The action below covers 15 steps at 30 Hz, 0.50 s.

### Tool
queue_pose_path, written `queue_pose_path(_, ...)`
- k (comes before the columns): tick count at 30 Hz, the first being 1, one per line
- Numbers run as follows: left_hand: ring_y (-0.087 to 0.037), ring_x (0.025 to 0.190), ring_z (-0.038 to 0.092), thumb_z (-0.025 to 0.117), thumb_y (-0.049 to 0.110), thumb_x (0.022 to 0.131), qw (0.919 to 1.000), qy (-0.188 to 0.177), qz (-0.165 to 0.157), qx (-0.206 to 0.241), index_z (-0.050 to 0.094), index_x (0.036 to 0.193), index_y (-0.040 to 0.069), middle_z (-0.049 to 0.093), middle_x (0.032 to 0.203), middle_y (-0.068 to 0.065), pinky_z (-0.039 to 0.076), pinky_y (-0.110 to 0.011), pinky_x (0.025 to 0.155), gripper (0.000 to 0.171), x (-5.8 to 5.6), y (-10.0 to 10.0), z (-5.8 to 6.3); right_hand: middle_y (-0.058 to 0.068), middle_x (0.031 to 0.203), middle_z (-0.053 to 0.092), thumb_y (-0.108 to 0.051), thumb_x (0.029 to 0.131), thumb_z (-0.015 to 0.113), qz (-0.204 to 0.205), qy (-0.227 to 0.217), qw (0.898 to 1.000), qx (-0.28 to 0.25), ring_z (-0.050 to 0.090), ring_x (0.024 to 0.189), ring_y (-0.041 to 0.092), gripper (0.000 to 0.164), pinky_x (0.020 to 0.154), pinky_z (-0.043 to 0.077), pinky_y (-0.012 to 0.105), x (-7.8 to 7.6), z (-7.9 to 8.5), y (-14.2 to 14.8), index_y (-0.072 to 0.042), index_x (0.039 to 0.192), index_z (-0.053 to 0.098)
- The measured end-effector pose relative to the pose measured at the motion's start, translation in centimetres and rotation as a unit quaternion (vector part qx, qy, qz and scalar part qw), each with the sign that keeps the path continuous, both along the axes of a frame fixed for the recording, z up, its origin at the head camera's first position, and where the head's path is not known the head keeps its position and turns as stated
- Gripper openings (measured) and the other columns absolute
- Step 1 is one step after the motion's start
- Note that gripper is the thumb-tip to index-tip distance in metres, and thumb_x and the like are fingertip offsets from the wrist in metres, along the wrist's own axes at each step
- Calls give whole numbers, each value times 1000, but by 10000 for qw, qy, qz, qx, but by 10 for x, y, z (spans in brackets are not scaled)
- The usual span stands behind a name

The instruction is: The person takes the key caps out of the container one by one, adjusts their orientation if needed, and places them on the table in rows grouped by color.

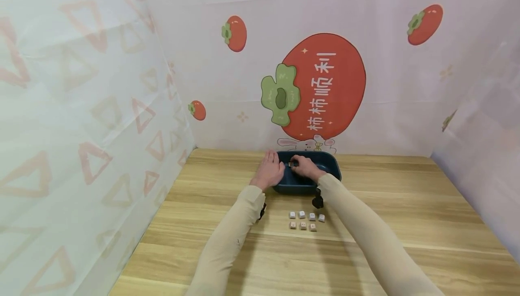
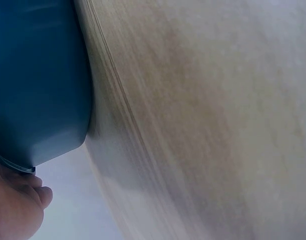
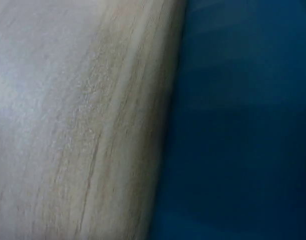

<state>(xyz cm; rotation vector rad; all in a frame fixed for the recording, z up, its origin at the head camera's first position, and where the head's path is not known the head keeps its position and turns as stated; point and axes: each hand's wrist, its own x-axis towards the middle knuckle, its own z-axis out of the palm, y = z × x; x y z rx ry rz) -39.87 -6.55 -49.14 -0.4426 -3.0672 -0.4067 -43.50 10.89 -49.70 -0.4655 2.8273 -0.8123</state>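
A dark blue basin [image 1: 295, 190] stands near the back of the wooden table. My left hand [image 1: 269, 169] holds its left rim, the fingers lying along the outside and pointing away. In the left wrist view, bent fingertips [image 2: 44, 194] show right under the rim, beside the basin's outer wall [image 2: 43, 85]. Inside the basin, my right hand [image 1: 306, 168] pinches a small dark piece [image 1: 290, 164] with a light gold-toned part; its exact kind I cannot tell. The right wrist view takes in only the basin's blue side [image 3: 237, 130] and wood grain.
In front of the basin, several small keycaps lie in two rows, white ones [image 1: 302, 214] behind and pinkish ones [image 1: 303, 225] nearer. A patterned cloth [image 1: 227, 79] rises behind the table [image 1: 390, 224], with others along both sides. A black wrist device [image 1: 318, 200] hangs under the right sleeve.
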Motion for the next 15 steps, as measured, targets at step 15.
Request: queue_pose_path(15,-32,154,10,18,37,106,10000,40,0,-3,20,154,-4,16,163,-21,14,-42,125,64,-3,0,-1,15,112,65,-21,95,63,-12,-24,9996,294,59,87,26,30,85,52,41,-5,-1,-7,-8,122,62)
